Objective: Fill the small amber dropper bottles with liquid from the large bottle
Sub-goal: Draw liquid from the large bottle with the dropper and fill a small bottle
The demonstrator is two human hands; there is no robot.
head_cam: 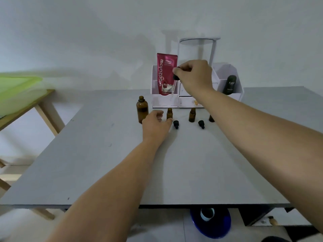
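Presently, items on the grey surface, listed from the wearer's position.

Large amber bottle: upright, uncapped, at 11 o'clock of the left hand, just beside it.

Small amber bottle, first: upright, open-necked, steadied at its base by the left hand, whose fingers curl loosely round it.

Small amber bottle, second: upright, open, standing free at 3 o'clock of the first. A third is mostly hidden behind the right forearm.

Two black dropper caps: lying on the surface, each just in front of a small bottle.

Dropper: held aloft by the right hand, fingers pinched on the black bulb; glass tube hangs near-vertical, tip down. Whether it carries liquid cannot be told.

Key relation: the first small bottle's mouth lies at 6 o'clock of the dropper tip, well below it and slightly nearer the wearer. Dropper axis and bottle axis are both near upright, so the coming move is judged a straight descent, the right hand doing it.

White organiser at the back holds a pink tube and a dark bottle.
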